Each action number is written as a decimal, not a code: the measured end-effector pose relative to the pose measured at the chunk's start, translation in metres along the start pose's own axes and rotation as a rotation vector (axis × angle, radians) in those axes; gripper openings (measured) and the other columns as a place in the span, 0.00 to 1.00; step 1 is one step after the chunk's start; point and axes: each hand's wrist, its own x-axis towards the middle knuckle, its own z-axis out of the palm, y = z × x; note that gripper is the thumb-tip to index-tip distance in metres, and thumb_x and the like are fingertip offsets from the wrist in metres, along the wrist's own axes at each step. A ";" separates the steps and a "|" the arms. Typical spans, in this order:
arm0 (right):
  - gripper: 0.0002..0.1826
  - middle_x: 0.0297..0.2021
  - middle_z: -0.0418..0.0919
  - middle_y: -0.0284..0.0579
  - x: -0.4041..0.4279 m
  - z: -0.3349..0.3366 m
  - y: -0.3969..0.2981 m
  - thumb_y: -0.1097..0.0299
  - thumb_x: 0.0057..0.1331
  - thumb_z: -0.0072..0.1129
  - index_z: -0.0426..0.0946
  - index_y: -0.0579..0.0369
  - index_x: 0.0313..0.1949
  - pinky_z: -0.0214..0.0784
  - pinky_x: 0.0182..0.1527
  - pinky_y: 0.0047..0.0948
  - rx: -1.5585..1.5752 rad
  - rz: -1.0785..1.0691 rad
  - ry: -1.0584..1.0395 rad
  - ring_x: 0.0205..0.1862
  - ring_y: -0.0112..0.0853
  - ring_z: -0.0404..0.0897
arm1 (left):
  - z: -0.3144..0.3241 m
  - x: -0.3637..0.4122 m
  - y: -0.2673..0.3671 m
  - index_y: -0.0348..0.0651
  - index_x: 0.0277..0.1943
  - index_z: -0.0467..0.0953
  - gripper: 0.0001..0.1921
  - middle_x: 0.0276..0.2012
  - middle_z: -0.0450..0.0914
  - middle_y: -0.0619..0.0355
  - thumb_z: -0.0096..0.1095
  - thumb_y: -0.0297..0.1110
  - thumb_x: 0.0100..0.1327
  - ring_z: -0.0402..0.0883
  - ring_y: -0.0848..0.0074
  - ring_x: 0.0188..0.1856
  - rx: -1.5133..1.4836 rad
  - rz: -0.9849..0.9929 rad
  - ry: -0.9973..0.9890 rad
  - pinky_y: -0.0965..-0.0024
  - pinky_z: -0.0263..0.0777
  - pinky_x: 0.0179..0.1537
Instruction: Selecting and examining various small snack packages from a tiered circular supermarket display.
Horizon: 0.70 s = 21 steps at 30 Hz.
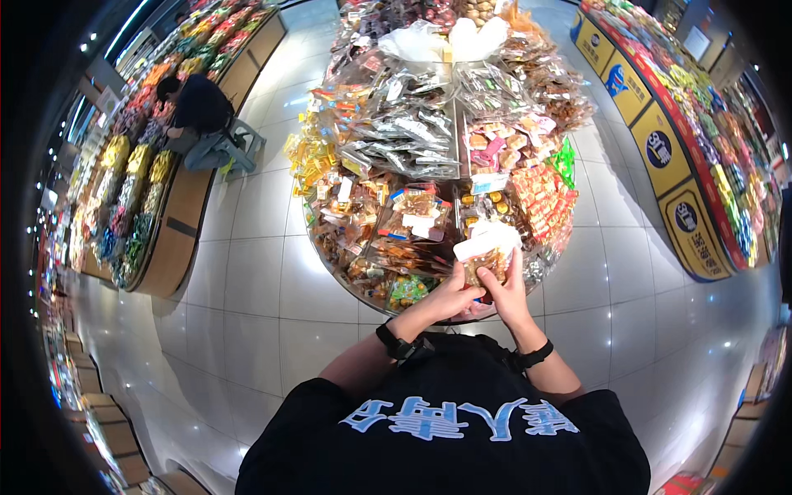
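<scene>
A clear plastic snack pack [489, 262] with brown contents and a glaring white upper part is held up over the near edge of the round display stand [365, 306]. My left hand [456, 293] grips its lower left side, and my right hand [506, 289] has its thumb across the front and its fingers along the right side. Just left of the hands lie similar brown packs [416, 216] with white labels. Small green-wrapped pieces [409, 288] sit in a near compartment. Red-and-gold wrapped sweets [546, 199] are heaped on the right.
Silvery packets [405, 127] fill the stand's middle, with white plastic bags [416, 41] beyond. At left a person [197, 105] sits on a stool [250, 141] against a wooden candy counter [185, 213]. A yellow-panelled counter [659, 145] borders the tiled aisle [575, 272] at right.
</scene>
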 end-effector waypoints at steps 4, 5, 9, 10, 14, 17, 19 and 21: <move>0.38 0.54 0.68 0.48 0.006 0.003 0.005 0.76 0.62 0.59 0.46 0.63 0.66 0.68 0.53 0.28 0.047 0.021 -0.045 0.53 0.30 0.71 | -0.002 -0.008 -0.009 0.46 0.71 0.29 0.41 0.54 0.65 0.48 0.51 0.26 0.67 0.76 0.71 0.42 -0.126 0.038 0.005 0.68 0.77 0.34; 0.38 0.54 0.68 0.48 0.007 0.004 0.001 0.76 0.62 0.59 0.46 0.63 0.66 0.68 0.53 0.28 0.045 0.034 -0.060 0.53 0.30 0.71 | -0.003 -0.008 -0.011 0.48 0.71 0.30 0.41 0.53 0.66 0.48 0.51 0.27 0.67 0.75 0.72 0.44 -0.124 0.066 0.008 0.68 0.77 0.34; 0.28 0.51 0.73 0.47 0.014 0.007 -0.004 0.75 0.65 0.55 0.57 0.62 0.62 0.71 0.50 0.29 0.322 0.244 -0.004 0.49 0.30 0.76 | -0.011 -0.026 0.003 0.47 0.72 0.32 0.40 0.52 0.69 0.49 0.53 0.31 0.68 0.75 0.72 0.48 -0.125 0.093 -0.042 0.67 0.78 0.38; 0.27 0.51 0.73 0.47 0.015 0.009 -0.005 0.75 0.65 0.54 0.58 0.61 0.62 0.71 0.50 0.29 0.364 0.278 0.011 0.49 0.30 0.76 | -0.014 -0.032 0.006 0.47 0.73 0.34 0.39 0.52 0.69 0.50 0.53 0.31 0.69 0.75 0.72 0.49 -0.115 0.089 -0.023 0.68 0.77 0.39; 0.24 0.49 0.74 0.46 0.019 0.014 0.002 0.74 0.67 0.51 0.59 0.59 0.61 0.72 0.50 0.31 0.390 0.357 0.027 0.48 0.30 0.77 | -0.046 -0.039 -0.016 0.44 0.72 0.42 0.33 0.52 0.69 0.52 0.50 0.35 0.71 0.76 0.73 0.49 -0.072 0.069 -0.034 0.69 0.75 0.43; 0.23 0.49 0.75 0.46 0.022 0.034 0.006 0.74 0.67 0.51 0.60 0.58 0.60 0.71 0.50 0.31 0.377 0.372 0.039 0.48 0.30 0.76 | -0.072 -0.045 -0.017 0.41 0.70 0.49 0.29 0.51 0.70 0.54 0.48 0.39 0.72 0.77 0.74 0.49 -0.014 0.018 -0.056 0.71 0.74 0.44; 0.22 0.49 0.74 0.45 0.026 0.052 0.009 0.75 0.66 0.51 0.62 0.58 0.60 0.70 0.51 0.31 0.370 0.366 -0.013 0.49 0.30 0.76 | -0.093 -0.050 -0.013 0.39 0.68 0.53 0.28 0.50 0.70 0.55 0.50 0.41 0.71 0.76 0.75 0.49 0.018 0.010 -0.065 0.71 0.75 0.44; 0.22 0.50 0.74 0.44 0.030 0.073 0.014 0.75 0.66 0.52 0.62 0.59 0.59 0.69 0.52 0.30 0.341 0.377 -0.006 0.50 0.30 0.75 | -0.115 -0.055 -0.008 0.39 0.67 0.57 0.26 0.49 0.70 0.56 0.50 0.42 0.71 0.75 0.77 0.49 0.135 -0.015 -0.063 0.71 0.75 0.44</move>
